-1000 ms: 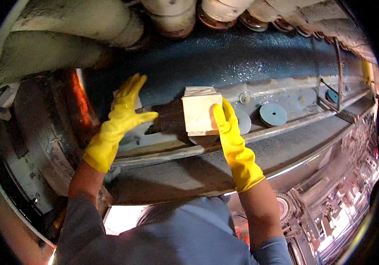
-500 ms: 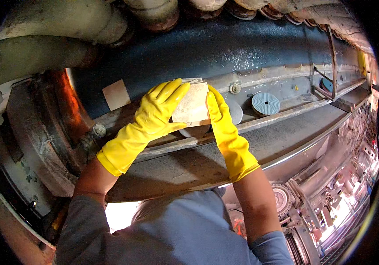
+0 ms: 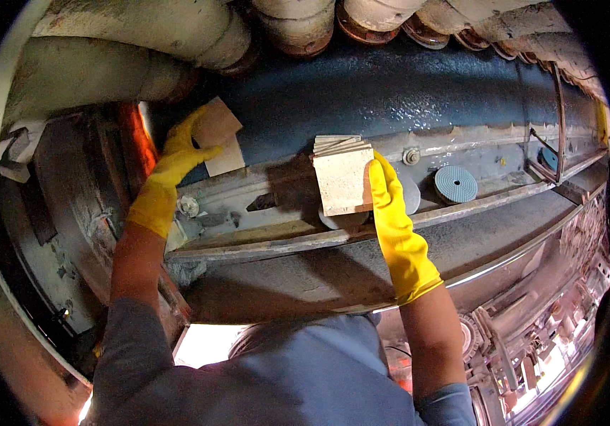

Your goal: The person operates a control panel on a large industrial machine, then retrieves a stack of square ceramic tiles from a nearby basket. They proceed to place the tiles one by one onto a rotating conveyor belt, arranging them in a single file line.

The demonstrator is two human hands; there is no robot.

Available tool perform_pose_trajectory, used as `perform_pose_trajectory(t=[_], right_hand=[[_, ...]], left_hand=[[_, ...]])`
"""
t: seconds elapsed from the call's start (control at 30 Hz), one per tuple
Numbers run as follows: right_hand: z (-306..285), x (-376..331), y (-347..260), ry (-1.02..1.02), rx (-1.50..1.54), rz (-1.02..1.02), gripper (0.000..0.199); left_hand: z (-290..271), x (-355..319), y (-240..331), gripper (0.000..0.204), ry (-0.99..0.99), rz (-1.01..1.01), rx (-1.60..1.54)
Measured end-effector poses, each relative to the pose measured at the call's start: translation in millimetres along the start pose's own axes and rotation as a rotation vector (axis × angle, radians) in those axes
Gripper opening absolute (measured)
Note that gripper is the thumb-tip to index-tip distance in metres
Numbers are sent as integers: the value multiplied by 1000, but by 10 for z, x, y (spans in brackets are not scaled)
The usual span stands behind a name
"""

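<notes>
Over the left end of the dark wet belt, my left hand, in a yellow rubber glove, grips a square beige tile between thumb and fingers. Partly beneath it, a second tile lies on the belt. My right hand, gloved the same way, holds a stack of similar tiles by its right side, thumb across the front face. Several tile edges fan out at the stack's top. The fingers behind the stack are hidden.
A metal rail runs along the belt's near side. Round blue-grey abrasive pads sit in the trough behind it. Thick pale pipes hang above the belt's far side. An upright metal bar stands at right.
My left hand has left the stack and moved left with one tile, over the tile on the belt. My right hand still holds the stack. The whole view has shifted somewhat.
</notes>
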State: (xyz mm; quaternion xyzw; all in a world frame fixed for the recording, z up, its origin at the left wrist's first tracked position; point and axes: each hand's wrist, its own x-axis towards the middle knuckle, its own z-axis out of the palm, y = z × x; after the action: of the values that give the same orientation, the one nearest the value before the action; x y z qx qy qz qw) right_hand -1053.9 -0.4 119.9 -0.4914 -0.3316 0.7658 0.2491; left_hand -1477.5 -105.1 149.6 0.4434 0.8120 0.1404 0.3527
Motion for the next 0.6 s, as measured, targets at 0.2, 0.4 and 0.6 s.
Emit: perform_pose_trajectory(t=[0.2, 0.4, 0.6], right_hand=[[122, -93, -226, -18, -114, -41, 57], [202, -155, -331, 23, -209, -81, 59], [168, -105, -278, 16, -193, -69, 58]], left_hand=[[41, 385, -620, 106, -20, 128, 242], [-49, 411, -676, 107, -85, 119, 327], [23, 475, -877, 105, -81, 186, 293]])
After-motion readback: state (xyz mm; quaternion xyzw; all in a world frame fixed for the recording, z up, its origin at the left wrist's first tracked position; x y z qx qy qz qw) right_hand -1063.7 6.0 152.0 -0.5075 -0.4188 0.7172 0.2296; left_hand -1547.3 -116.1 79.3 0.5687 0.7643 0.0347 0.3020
